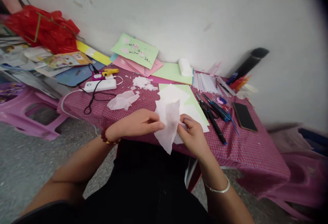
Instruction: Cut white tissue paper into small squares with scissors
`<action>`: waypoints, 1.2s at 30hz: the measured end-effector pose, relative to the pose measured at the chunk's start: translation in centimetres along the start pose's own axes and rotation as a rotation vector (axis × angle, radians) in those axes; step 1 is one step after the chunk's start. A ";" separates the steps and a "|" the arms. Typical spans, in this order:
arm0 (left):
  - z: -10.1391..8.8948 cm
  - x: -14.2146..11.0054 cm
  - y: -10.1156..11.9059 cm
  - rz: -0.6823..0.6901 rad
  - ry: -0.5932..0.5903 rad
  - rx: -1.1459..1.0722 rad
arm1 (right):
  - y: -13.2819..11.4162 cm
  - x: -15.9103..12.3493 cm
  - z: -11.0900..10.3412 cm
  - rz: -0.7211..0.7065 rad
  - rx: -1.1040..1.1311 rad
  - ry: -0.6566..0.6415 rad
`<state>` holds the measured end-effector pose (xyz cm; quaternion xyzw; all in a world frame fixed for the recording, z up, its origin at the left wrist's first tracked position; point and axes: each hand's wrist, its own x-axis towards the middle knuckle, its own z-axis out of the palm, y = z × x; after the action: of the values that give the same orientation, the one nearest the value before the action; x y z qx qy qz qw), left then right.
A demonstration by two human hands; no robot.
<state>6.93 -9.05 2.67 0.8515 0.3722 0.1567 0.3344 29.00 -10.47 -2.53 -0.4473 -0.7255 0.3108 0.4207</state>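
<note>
Between my hands, above the front edge of the table, hangs a thin white tissue (169,124). My left hand (138,123) pinches its left edge between thumb and fingers. On the other edge, my right hand (191,133) grips it with curled fingers. Beneath and behind the tissue lie white and pale green paper sheets (196,114). A torn piece of tissue (123,100) rests on the table to the left, and a small heap of torn white scraps (142,82) lies behind it.
A checked red cloth covers the table (256,155). Scissors (205,106), a black pen (217,130) and a phone (244,116) lie right. A white power strip (100,85) with a black cable and a yellow glue gun (110,71) sit left. A painted green card (135,50) leans behind.
</note>
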 end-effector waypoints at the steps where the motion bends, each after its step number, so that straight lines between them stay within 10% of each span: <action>1: 0.5 0.2 0.1 -0.055 0.071 0.028 | -0.3 -0.1 -0.1 -0.034 -0.070 -0.025; 10: 3.6 2.4 1.0 -0.015 0.178 0.010 | -1.1 -0.7 -0.2 -0.079 -0.263 -0.222; 18: 3.3 1.8 -0.6 -0.078 0.118 -0.329 | 0.4 -1.0 -0.8 0.107 0.005 -0.083; 36: 4.0 2.1 0.2 -0.117 0.273 0.148 | 0.7 -1.5 -1.4 0.072 -0.189 -0.046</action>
<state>10.50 -9.44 -0.05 0.8215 0.4737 0.2233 0.2256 30.86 -11.40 -3.00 -0.5034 -0.7446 0.2659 0.3484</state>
